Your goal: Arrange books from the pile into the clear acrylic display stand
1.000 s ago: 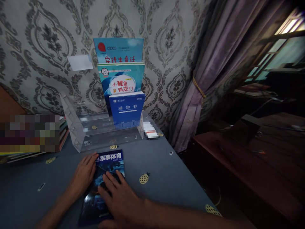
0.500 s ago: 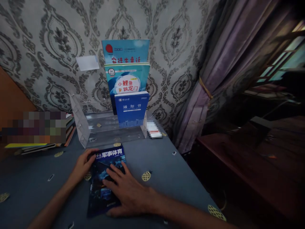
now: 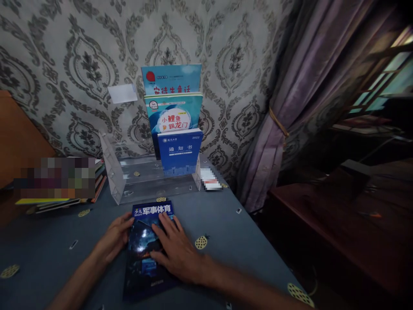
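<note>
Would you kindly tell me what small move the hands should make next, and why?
Perhaps the left hand should take hold of the dark blue book by its left edge: the book lies flat on the blue tablecloth, that hand's fingers are at this edge, and the right hand lies spread over the book.

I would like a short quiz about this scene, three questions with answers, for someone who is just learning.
1. True or false: the right hand lies on the cover of the dark book.
2. Which colour is the frontmost book in the rack? A) red, B) blue, C) yellow.
3. Fill in: as the person sees it, the stack of books lies to the ____ of the rack.

Key: 1. True. 2. B, the blue book. 3. Left.
</note>
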A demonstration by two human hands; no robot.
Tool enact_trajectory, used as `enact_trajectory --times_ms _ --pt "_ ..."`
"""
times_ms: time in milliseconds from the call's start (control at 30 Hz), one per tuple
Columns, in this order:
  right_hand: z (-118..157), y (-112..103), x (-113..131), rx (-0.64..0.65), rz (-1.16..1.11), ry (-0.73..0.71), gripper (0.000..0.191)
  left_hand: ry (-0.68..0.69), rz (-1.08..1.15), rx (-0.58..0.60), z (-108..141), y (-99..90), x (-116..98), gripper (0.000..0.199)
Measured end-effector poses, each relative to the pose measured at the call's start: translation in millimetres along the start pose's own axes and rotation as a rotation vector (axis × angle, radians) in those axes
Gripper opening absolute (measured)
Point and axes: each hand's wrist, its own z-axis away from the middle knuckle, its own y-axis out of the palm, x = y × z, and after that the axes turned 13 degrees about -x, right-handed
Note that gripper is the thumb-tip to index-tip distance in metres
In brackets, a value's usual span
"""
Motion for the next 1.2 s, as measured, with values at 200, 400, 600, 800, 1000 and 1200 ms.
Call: enact_trajectory --times_ms 200,400,600,800,1000,1200 --pt "-5.1 6.5 -14.3 -0.221 -0.113 0.195 0.075 0.082 0.096 0.123 2.9 0.9 -3.8 0.031" --pt "-12.6 4.8 -28.1 -0.437 -0.473 0.275 0.058 0.214 0.155 0.146 10.0 3.8 -11.9 0.051" --pt "-15.5 -22.3 -15.6 -0.613 -0.531 0.06 0.031 0.399 0.149 0.194 31.0 10.1 -26.0 0.063" --pt "-15.2 -22.8 -22.4 -0.679 -0.379 -0.007 0.035 0.449 0.049 0.18 28.1 8.1 -16.9 0.061" --pt "-19.1 -32.2 -28.4 -0.692 -0.34 -0.018 0.035 0.674 -0.386 0.15 21.6 -6.8 -24.8 0.052" --pt "-19.0 -41.6 -30.4 -0.607 -0.52 0.106 0.037 0.755 -0.657 0.344 25.7 -6.8 -51.9 0.046"
